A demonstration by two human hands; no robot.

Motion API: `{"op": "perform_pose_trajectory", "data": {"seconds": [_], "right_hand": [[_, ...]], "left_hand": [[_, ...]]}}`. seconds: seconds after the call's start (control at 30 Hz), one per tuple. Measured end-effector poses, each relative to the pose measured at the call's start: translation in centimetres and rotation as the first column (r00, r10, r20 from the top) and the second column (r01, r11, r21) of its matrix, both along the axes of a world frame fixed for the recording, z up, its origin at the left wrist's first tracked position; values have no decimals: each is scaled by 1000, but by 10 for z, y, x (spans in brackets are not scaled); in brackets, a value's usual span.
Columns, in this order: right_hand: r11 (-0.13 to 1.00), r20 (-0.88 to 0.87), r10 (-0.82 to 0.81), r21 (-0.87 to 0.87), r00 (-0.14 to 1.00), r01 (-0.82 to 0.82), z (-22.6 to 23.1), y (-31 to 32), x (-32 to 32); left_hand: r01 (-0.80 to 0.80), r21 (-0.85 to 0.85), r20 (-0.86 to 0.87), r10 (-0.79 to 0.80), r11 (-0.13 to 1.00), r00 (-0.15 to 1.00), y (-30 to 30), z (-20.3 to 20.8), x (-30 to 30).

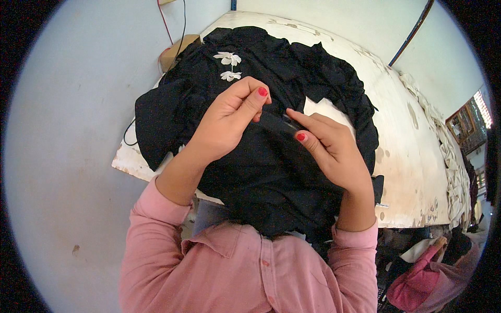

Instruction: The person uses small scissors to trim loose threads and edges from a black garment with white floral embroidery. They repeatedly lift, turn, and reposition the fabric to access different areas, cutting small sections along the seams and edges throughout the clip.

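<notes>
Black cloth (250,172) lies bunched over the table and hangs down over its near edge in front of me. My left hand (229,117) is raised over the middle of it, thumb pressed to curled fingers; what the pinch holds is hidden or too thin to make out. Close by on the right, my right hand (331,148) has a small dark tool with a shiny edge (290,123) between thumb and fingers. Its exact kind is unclear. Beyond my left hand, two white flower-shaped pieces (228,58) rest on the cloth.
The pale, stained table (412,172) extends to the right, with cream cloth (454,172) bunched along its far right side. A brown block (180,52) with cables stands at the back left by the wall. Another person's pink sleeve (417,276) shows at lower right.
</notes>
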State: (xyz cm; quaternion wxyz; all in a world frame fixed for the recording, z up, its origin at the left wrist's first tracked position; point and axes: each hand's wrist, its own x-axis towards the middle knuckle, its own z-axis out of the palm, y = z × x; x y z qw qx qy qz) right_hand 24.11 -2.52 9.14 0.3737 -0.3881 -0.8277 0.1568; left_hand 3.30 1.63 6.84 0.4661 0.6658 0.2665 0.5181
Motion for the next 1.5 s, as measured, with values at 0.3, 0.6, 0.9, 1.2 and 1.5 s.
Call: {"op": "perform_pose_trajectory", "data": {"seconds": [0.3, 0.6, 0.9, 1.2, 1.5], "right_hand": [[989, 191, 107, 80, 976, -124, 17, 11, -13], [980, 197, 181, 48, 964, -194, 21, 11, -14], [962, -18, 268, -54, 963, -268, 10, 18, -7], [880, -257, 93, -431, 962, -200, -20, 19, -4], [998, 9, 56, -43, 998, -56, -5, 23, -14]], "left_hand": [[7, 17, -20, -7, 1000, 1000, 2, 2, 0], [3, 77, -109, 5, 997, 994, 5, -4, 4], [19, 9, -90, -19, 1000, 996, 4, 0, 3], [-115, -47, 9, 116, 992, 993, 10, 6, -7], [-35, -93, 66, 41, 995, 997, 14, 2, -8]]}}
